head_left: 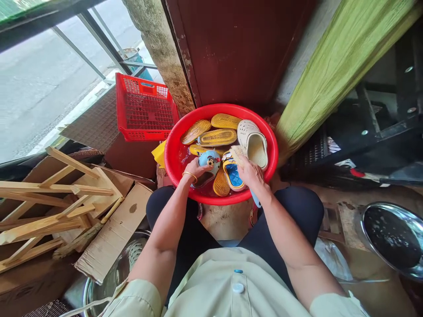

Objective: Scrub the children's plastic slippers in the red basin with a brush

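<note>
A large red basin [171,149] between my knees holds several shoes. My left hand [195,168] grips a light blue clog [209,157] with a small cartoon figure on it, near the basin's front left. In my right hand [250,172] is a brush [238,152] with pale bristles; its blue handle end shows below my wrist. The brush is over a blue-lined clog with yellow trim [234,175]. A large cream clog [256,145] leans at the right side. Yellow soles [218,137] face up at the back and middle of the basin.
A red plastic crate [147,110] stands at the back left. Wooden stool legs [59,189] and cardboard [114,233] lie to the left. On the right are a steel bowl [393,237] with dark contents and a green curtain [330,70]. A dark red door [234,53] rises behind the basin.
</note>
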The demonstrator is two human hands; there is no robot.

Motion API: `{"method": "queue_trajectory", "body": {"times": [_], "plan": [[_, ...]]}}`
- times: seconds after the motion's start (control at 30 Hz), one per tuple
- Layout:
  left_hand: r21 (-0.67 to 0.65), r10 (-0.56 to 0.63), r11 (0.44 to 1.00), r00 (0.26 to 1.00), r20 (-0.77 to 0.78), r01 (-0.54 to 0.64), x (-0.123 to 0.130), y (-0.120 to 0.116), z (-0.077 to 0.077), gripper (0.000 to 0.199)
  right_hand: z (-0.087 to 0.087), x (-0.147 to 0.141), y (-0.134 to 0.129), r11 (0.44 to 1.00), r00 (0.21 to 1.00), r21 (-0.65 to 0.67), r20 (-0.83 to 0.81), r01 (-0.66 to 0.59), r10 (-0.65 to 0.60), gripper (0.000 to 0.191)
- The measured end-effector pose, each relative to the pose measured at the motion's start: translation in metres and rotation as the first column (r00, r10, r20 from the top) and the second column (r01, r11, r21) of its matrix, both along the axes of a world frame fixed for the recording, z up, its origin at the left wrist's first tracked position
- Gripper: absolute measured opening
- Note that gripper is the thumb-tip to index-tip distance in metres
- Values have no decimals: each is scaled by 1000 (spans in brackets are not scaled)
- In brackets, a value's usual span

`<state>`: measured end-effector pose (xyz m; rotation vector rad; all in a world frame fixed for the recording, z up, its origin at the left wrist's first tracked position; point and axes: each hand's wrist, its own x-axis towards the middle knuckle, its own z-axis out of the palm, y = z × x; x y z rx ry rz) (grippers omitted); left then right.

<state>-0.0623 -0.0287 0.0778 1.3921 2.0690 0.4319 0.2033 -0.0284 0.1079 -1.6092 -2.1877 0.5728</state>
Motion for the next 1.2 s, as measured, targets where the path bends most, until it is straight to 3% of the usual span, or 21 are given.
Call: {"method": "queue_trajectory", "body": {"times": [0.17,0.3,0.47,0.6,0.77,0.9,1.03,1.2], "plan": [[191,-26,981,1000,0,26,7,-3,16,61,14,-20,-24,971,982,154,-15,-183,188,55],[348,-98,935,993,66,69,14,-4,11,50,19,-25,-21,976,988,161,-8,-149,152,54],[487,49,850,951,304,-199,1,0,11,57,12,-3,-2,993,988,113,-147,-32,49,51],[510,165,806,942,292,-300,-7,4,18,70,11,4,-3,996,967,87,-256,30,-7,50],[440,221,864,970,106,-245,7,4,14,78,16,4,-9,998,967,57,-256,17,-1,48],[333,101,940,992,-75,-71,17,5,4,79,17,7,-14,998,964,63,-262,-18,34,51],[305,19,952,986,-163,32,20,6,-3,78,20,10,-18,998,959,41,-276,-56,65,52],[327,39,945,987,-158,15,25,6,-2,92,19,13,-18,997,934,-19,-348,75,-77,55]]}}
